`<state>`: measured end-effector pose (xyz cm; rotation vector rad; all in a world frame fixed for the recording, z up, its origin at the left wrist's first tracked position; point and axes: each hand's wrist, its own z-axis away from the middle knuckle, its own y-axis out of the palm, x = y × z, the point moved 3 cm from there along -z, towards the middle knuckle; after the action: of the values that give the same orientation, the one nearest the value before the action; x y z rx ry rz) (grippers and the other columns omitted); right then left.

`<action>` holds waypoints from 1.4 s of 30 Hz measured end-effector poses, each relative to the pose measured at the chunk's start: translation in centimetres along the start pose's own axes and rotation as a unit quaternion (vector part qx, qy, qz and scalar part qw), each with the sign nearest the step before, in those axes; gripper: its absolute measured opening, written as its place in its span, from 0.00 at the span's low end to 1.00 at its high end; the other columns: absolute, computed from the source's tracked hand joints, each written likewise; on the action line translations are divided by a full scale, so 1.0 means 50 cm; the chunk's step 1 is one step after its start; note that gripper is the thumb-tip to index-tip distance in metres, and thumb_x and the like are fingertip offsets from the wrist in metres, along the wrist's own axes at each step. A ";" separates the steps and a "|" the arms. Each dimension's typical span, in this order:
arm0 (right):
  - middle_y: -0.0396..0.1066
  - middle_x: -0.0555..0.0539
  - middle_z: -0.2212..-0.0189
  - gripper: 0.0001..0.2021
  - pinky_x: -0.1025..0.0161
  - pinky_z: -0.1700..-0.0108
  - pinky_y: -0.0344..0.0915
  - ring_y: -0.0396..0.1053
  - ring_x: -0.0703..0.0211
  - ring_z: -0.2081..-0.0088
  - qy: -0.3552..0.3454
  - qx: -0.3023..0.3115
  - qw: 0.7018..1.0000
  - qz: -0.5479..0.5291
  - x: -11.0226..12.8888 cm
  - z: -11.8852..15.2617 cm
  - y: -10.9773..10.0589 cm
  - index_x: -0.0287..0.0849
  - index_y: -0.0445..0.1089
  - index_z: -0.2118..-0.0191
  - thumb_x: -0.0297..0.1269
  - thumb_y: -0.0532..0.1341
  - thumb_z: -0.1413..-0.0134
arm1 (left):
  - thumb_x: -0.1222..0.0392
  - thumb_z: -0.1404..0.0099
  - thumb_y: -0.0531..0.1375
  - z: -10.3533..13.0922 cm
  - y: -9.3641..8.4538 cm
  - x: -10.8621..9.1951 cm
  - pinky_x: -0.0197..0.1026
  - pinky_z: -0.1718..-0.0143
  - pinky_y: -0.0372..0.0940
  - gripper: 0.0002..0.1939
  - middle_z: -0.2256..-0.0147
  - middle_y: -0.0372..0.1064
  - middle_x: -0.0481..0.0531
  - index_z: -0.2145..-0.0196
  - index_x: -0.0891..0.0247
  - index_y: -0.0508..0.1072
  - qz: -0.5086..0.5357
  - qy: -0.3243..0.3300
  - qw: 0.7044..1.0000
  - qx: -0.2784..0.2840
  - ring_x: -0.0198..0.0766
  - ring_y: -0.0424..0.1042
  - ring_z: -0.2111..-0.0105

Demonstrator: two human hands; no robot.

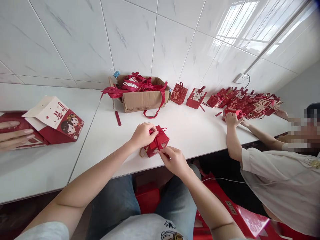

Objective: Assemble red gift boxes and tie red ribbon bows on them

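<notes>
"Which way does the small red gift box [153, 147] point?"

"It sits on the white tabletop [200, 133], near the front edge, turned at an angle so that one upright edge faces the near side. It looks close to a cube, so I can't pick out a long axis."

"And its looks?"

"Bright red, with pale round emblems [163, 145] on the sides. A red ribbon [158, 140] crosses the top, one loop sticking out to the right, and a twisted gold cord [143, 152] hangs at the left side."

"Where are the fingers?"

"The left hand [144, 135] reaches over the top left of the box, thumb and fingers pinching the ribbon there. The right hand [175, 160] is at the near right, its fingertips pinching the ribbon lower down."

"So the box lies between the two?"

"Yes, with an open cardboard carton [143, 101] farther back."
</notes>
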<state>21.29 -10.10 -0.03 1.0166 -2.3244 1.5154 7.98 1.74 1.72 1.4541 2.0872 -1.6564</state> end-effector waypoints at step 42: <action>0.59 0.47 0.66 0.20 0.64 0.65 0.68 0.63 0.63 0.67 -0.183 0.071 0.981 0.010 -0.087 -0.150 -0.005 0.46 0.71 0.49 0.25 0.48 0.39 | 0.69 0.39 0.56 0.151 -0.065 -0.009 0.40 0.65 0.66 0.09 0.70 0.69 0.50 0.65 0.59 0.74 0.164 0.196 0.964 -0.073 0.36 0.69 0.69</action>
<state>23.17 -1.76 1.43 1.4185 -2.4930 1.6395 2.52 -4.37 1.23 2.0726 1.9403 -1.1411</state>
